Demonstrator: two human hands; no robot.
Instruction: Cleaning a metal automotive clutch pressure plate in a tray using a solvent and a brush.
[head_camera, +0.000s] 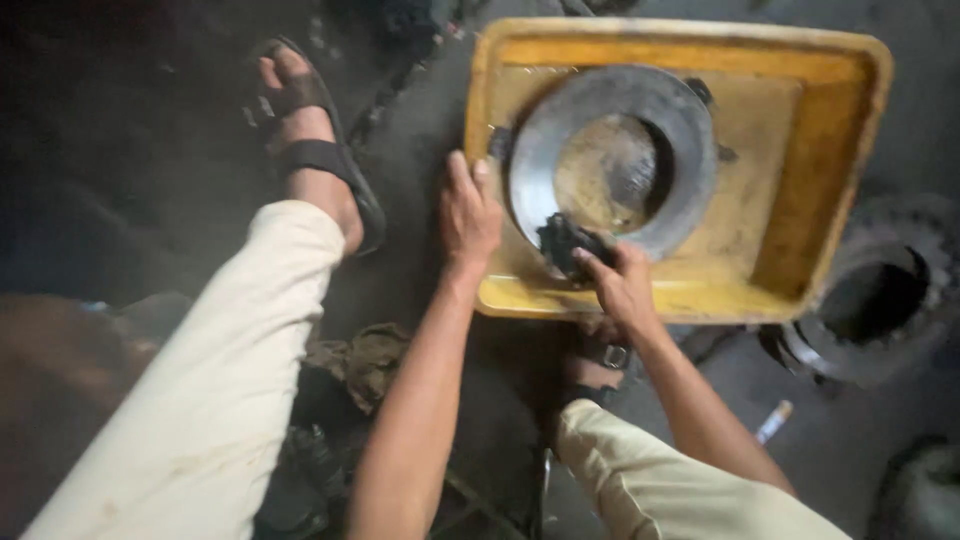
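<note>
A grey metal ring lies flat in a yellow tray on the dark floor. The left hand clasps the tray's near-left rim beside the ring; the right hand is closed on a black rag, pressing it to the ring's near edge. Around them — a sandalled foot at left, a toothed gear just right of the tray, crumpled cloth between the legs.

Right hand is covering part of a dark wad; its material is too blurred to tell. Metal ring is hiding the yellow tray floor beneath. Toothed gear is running off the right edge.
</note>
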